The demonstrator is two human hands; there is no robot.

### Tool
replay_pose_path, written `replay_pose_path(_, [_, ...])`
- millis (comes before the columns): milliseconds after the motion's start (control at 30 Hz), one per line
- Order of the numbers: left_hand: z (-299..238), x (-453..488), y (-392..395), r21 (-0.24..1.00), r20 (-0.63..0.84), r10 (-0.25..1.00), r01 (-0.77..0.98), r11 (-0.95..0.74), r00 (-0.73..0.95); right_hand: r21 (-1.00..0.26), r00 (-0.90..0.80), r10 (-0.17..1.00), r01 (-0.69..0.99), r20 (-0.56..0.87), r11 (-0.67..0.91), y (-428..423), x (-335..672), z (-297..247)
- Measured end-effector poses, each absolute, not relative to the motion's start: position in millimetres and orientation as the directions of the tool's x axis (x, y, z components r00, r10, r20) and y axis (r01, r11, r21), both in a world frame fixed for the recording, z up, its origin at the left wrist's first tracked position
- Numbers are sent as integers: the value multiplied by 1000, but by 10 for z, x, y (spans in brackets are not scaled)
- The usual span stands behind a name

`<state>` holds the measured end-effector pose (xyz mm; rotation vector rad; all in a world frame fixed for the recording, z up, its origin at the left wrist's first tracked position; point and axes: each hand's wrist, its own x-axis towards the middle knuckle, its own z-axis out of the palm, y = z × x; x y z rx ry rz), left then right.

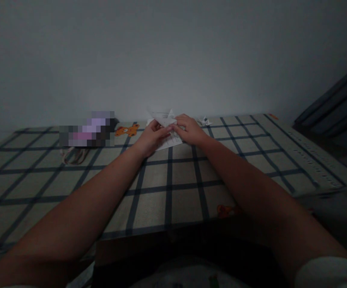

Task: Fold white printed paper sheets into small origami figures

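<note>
Both my hands meet over the far middle of the table, on a folded piece of white paper (163,119). My left hand (150,140) grips its left and lower side, with thumb and fingers closed. On the other side, my right hand (188,129) pinches the right edge of the same paper. Beneath my hands lies another sheet of paper (173,141) with faint printed or written lines. Just to the right of my right hand sits a small folded paper shape (205,121) with pointed tips. My fingers partly hide the folds.
A checked tablecloth (182,200) with bear prints covers the table, which stands against a grey wall (173,56). At the left lies a blurred purple and dark object (93,128) with a cord (74,155). A dark curtain (338,104) hangs at the right.
</note>
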<state>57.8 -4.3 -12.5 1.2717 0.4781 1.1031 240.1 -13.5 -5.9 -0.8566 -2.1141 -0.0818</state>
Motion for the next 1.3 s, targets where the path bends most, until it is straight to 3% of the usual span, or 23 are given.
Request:
replay_pose_path(133, [-107, 590, -68, 918, 282, 839, -384, -96, 465, -316, -407, 575, 545, 710, 777, -187, 2363, -28])
replay_pose_path(300, [-57, 606, -136, 909, 278, 849, -410, -81, 449, -532, -310, 729, 521, 611, 668, -272, 2315, 24])
replay_pose_path(400, [-64, 608, -138, 907, 271, 860, -413, -78, 433, -599, -240, 775, 517, 584, 612, -289, 2304, 51])
replay_pose_path(500, [-73, 606, -141, 915, 256, 855, -399, -64, 451, -560, -258, 768, 556, 586, 614, -285, 2307, 64])
replay_pose_path(667, [-77, 612, -150, 918, 260, 850, -390, -71, 459, -345, -398, 646, 603, 651, 719, -268, 2324, 38])
replay_pose_path(933, [-115, 582, -98, 910, 276, 819, -411, -54, 503, -271, -495, 564, 543, 662, 795, -273, 2309, -1])
replay_pose_path(1133, [-75, 565, -163, 905, 261, 779, -426, 8, 570, -293, -525, 577, 527, 625, 798, -315, 2260, -11])
replay_pose_path(1300, [-51, 562, -193, 907, 261, 787, -421, -1, 560, -441, -422, 682, 538, 597, 718, -341, 2226, 21])
